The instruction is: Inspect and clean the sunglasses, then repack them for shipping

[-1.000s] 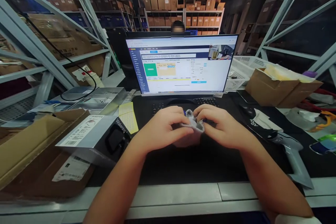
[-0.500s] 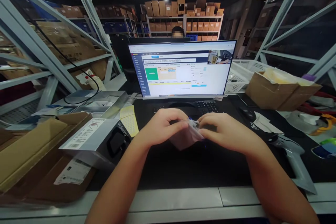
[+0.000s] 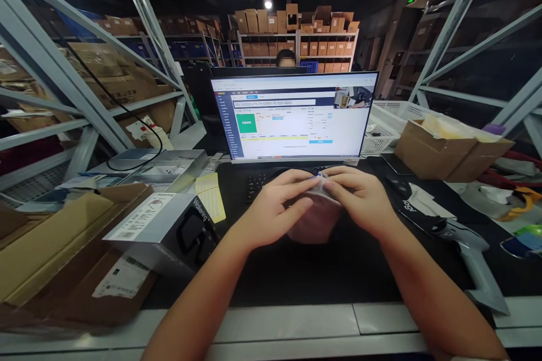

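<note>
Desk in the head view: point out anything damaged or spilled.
The white label on the open cardboard box, at the picture's left, looks torn: its edge is ragged, not straight. I see no spill on the black mat.

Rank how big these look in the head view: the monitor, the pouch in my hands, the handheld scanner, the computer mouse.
1. Monitor
2. Pouch and handheld scanner: unsure, too close to rank, since the pouch is partly covered
3. Computer mouse
</note>
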{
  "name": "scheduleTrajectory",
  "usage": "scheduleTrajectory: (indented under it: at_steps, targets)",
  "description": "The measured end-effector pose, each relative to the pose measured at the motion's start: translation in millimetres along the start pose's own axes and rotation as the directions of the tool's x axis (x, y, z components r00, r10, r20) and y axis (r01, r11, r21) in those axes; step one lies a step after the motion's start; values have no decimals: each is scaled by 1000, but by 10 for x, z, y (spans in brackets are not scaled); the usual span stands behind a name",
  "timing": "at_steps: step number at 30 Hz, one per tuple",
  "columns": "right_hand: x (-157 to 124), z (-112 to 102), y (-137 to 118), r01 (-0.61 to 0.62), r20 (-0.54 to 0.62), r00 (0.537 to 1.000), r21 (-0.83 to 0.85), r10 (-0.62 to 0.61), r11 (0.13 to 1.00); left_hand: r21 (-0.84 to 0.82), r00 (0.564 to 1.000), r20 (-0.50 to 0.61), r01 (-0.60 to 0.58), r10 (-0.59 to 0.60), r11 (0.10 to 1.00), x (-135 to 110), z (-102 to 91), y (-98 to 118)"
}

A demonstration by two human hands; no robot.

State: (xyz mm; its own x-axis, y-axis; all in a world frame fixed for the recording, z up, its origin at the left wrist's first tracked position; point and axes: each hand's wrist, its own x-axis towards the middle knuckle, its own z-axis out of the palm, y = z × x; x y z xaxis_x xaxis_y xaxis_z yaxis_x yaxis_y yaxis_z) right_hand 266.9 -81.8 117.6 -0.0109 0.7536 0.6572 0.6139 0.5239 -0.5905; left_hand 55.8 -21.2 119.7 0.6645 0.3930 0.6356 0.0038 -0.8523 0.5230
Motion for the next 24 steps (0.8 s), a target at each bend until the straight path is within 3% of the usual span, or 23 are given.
scheduleTrajectory:
  at_steps: [4, 7, 10, 12, 14, 20, 24]
  targets:
    - [14, -7, 27, -21, -187, 982, -20, 17, 1000, -10, 995, -95, 29, -29, 1000, 5, 89, -113]
    - [29, 7, 120, -50, -364, 930, 1, 47, 999, -97, 987, -111, 102, -113, 990, 6, 140, -196]
    - [64, 19, 289, -45, -614, 779, 145, 125, 988, -71, 978, 10, 210, -210, 975, 17, 157, -221]
    - [100, 23, 411, -26, -701, 680, 268, 214, 963, 7, 966, 62, 250, -250, 968, 36, 164, -219]
    - [143, 29, 510, -17, -701, 650, 374, 294, 927, 20, 965, 53, 256, -257, 966, 61, 175, -228]
    - [281, 21, 693, 63, -634, 649, 596, 421, 800, -183, 968, 77, 251, -241, 950, 111, 190, -395]
    - [346, -231, 941, 123, -650, 627, 627, 430, 769, -192, 960, 48, 278, -274, 941, 102, 114, -593]
